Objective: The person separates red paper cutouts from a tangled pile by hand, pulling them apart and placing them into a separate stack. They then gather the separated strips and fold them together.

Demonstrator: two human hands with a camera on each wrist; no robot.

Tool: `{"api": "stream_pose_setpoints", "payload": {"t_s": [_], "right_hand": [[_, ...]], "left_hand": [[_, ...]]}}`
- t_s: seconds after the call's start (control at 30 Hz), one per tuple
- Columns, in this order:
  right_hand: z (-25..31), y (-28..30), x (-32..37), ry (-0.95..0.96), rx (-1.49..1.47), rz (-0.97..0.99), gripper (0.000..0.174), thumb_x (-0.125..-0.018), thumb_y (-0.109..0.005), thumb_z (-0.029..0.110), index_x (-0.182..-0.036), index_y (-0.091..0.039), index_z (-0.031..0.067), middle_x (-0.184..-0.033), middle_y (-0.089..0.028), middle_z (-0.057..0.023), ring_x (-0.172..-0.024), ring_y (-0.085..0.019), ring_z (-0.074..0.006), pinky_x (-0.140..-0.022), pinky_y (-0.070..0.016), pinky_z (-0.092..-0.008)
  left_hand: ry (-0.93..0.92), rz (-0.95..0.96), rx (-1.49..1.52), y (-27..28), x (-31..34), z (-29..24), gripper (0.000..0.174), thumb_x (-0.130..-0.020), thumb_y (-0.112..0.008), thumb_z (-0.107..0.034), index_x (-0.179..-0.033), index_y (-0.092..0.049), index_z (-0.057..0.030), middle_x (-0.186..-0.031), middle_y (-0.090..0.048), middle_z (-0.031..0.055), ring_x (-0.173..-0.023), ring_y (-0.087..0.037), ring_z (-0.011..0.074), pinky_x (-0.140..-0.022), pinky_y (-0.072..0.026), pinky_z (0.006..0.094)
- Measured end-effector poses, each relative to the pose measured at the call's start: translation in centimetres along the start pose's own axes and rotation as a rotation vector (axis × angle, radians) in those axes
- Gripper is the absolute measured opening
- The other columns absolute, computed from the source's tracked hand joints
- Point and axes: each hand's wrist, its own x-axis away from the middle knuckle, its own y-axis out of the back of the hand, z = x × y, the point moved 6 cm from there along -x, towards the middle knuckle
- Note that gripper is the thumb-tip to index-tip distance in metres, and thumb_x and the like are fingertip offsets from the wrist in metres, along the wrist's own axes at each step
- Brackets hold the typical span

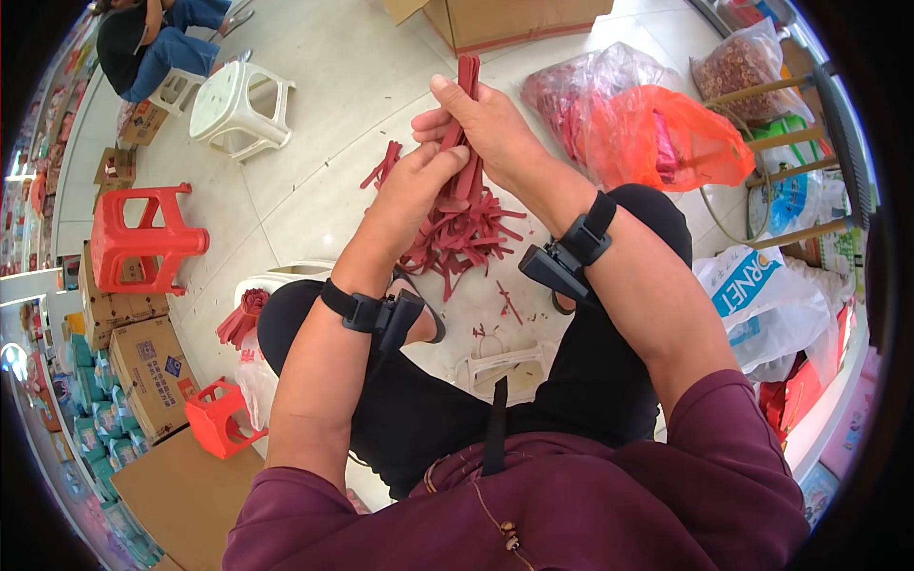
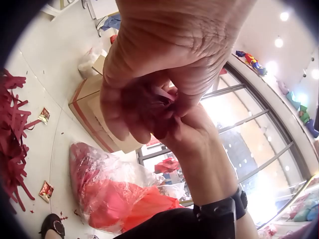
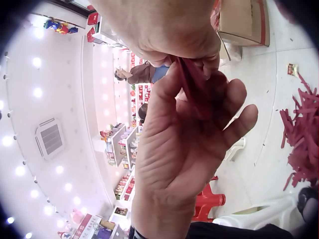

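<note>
Both hands hold one bundle of dark red strips [image 1: 466, 74] in front of the body, its flat strips lying lengthwise together. Around its lower part the left hand [image 1: 416, 187] curls, thumb across the front. Higher up, the right hand [image 1: 492, 130] grips the same bundle, with its thumb raised beside the top end. In the right wrist view, the strips [image 3: 195, 92] run between the left thumb and fingers, while the right fingertips pinch their upper end. Fingers cover much of the bundle in the left wrist view. A loose pile of similar strips [image 1: 462, 238] lies on the floor beneath.
Plastic bags, one bright red [image 1: 681, 138], sit to the right. A cardboard box [image 1: 519, 24] stands ahead. Red stool [image 1: 143, 238] and white stool [image 1: 224, 105] are on the left, near another tied red bundle [image 1: 243, 319]. Another person [image 1: 152, 57] sits at the far left.
</note>
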Motion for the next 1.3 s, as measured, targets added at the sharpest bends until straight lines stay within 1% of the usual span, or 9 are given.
{"api": "stream_pose_setpoints", "payload": {"t_s": [0.17,0.37,0.47,0.57,0.67,0.77,0.97,1.07,1.3], "right_hand": [[0.0,0.1,0.0,0.009,0.067,-0.007,0.053,-0.100,-0.060,0.047,-0.111,-0.052,-0.0045,-0.100,-0.069,-0.0215,-0.093,-0.069,-0.0250,-0.080,-0.0581,-0.0364],[-0.2,0.6,-0.7,0.006,-0.029,0.014,0.048,-0.102,-0.056,0.044,-0.108,-0.053,-0.0040,-0.098,-0.068,-0.0196,-0.092,-0.070,-0.0259,-0.080,-0.0590,-0.0373],[0.3,0.8,-0.6,0.005,-0.120,-0.027,0.044,-0.103,-0.052,0.038,-0.110,-0.048,-0.0045,-0.096,-0.067,-0.0192,-0.087,-0.069,-0.0251,-0.071,-0.0602,-0.0385],[0.5,1.3,-0.8,0.001,-0.139,-0.025,0.043,-0.103,-0.053,0.037,-0.111,-0.047,-0.0041,-0.096,-0.066,-0.0188,-0.087,-0.069,-0.0265,-0.072,-0.0616,-0.0411],[0.6,1.7,-0.9,-0.015,-0.156,-0.060,0.041,-0.103,-0.055,0.039,-0.104,-0.055,-0.0020,-0.093,-0.067,-0.0155,-0.091,-0.071,-0.0285,-0.080,-0.0609,-0.0412],[0.9,1.5,-0.4,-0.046,-0.169,-0.106,0.039,-0.103,-0.055,0.040,-0.097,-0.054,0.0015,-0.086,-0.063,-0.0099,-0.083,-0.069,-0.0247,-0.079,-0.0615,-0.0419],[0.5,1.0,-1.1,0.005,-0.255,-0.015,0.035,-0.102,-0.058,0.039,-0.089,-0.048,0.0079,-0.066,-0.044,0.0020,-0.058,-0.048,-0.0113,-0.063,-0.0552,-0.0333],[0.5,1.0,-1.4,0.048,-0.286,-0.008,0.033,-0.101,-0.058,0.035,-0.087,-0.048,0.0071,-0.063,-0.045,0.0010,-0.053,-0.047,-0.0119,-0.054,-0.0509,-0.0322],[0.5,1.1,-1.2,0.012,-0.144,0.018,0.026,-0.099,-0.061,0.027,-0.093,-0.057,0.0017,-0.060,-0.041,0.0024,-0.053,-0.045,-0.0109,-0.057,-0.0515,-0.0319]], "left_hand": [[-0.074,0.062,0.134,0.2,-0.5,0.6,0.042,-0.104,-0.048,-0.035,-0.120,-0.060,0.0019,-0.106,-0.067,0.0091,-0.095,-0.068,0.0184,-0.089,-0.0575,0.0361],[0.027,0.179,0.386,-0.6,0.1,0.4,0.038,-0.104,-0.050,-0.035,-0.111,-0.062,0.0004,-0.096,-0.069,0.0102,-0.085,-0.071,0.0217,-0.083,-0.0614,0.0375],[0.006,0.194,0.316,0.0,0.0,0.6,0.033,-0.103,-0.054,-0.032,-0.108,-0.062,-0.0007,-0.094,-0.070,0.0089,-0.080,-0.070,0.0211,-0.080,-0.0611,0.0358],[0.056,0.141,0.387,0.1,0.4,0.6,0.027,-0.103,-0.057,-0.029,-0.103,-0.062,-0.0026,-0.091,-0.068,0.0072,-0.077,-0.069,0.0195,-0.073,-0.0598,0.0341],[0.048,0.172,0.365,0.0,0.6,0.3,0.026,-0.103,-0.058,-0.030,-0.099,-0.060,-0.0044,-0.082,-0.063,0.0029,-0.071,-0.064,0.0158,-0.067,-0.0561,0.0324],[0.081,0.203,0.414,-0.2,0.5,0.6,0.026,-0.103,-0.057,-0.031,-0.096,-0.057,-0.0064,-0.077,-0.060,0.0003,-0.064,-0.060,0.0130,-0.064,-0.0541,0.0288],[0.152,0.241,0.304,-1.2,1.1,0.6,0.031,-0.103,-0.056,-0.037,-0.092,-0.055,-0.0086,-0.073,-0.055,-0.0006,-0.061,-0.056,0.0126,-0.061,-0.0523,0.0290],[0.158,0.232,0.356,-1.2,1.3,0.4,0.033,-0.104,-0.055,-0.040,-0.091,-0.055,-0.0090,-0.072,-0.054,-0.0007,-0.060,-0.055,0.0129,-0.059,-0.0506,0.0292],[0.022,0.112,-0.444,-2.3,0.7,2.3,0.041,-0.102,-0.056,-0.042,-0.088,-0.055,-0.0030,-0.070,-0.055,0.0033,-0.059,-0.056,0.0146,-0.056,-0.0482,0.0303]]}}
